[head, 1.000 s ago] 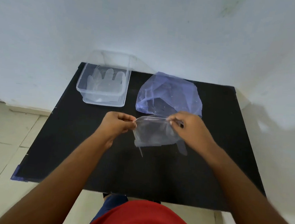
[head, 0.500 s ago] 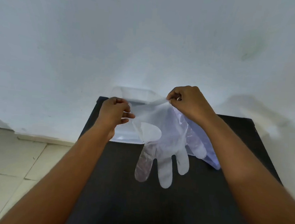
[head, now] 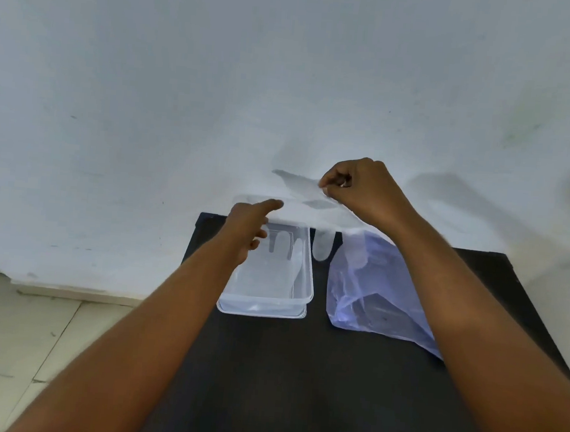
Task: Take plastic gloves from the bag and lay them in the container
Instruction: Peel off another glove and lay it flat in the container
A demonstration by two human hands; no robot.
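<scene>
Nearest to us, our two bare forearms reach out over the black surface [head: 297,387]. Beyond them and below our left hand [head: 247,228] sits the clear container [head: 266,308], with pale gloves already lying inside it; just to its right, under our right forearm, lies the bluish plastic bag [head: 373,291], crumpled and resting on the surface.

Our left hand hovers over the container's far end with the forefinger stretched forward and the other fingers loosely curled; it seems to touch the lower edge of the glove, though we cannot tell whether it grips it. Farther off and higher, our right hand [head: 357,191] is closed in a pinch on the plastic glove [head: 311,207], which spreads leftward from it toward the left hand and hangs down behind the container's far rim, its fingertips dangling between container and bag. Behind everything rises the white wall [head: 287,79].
</scene>
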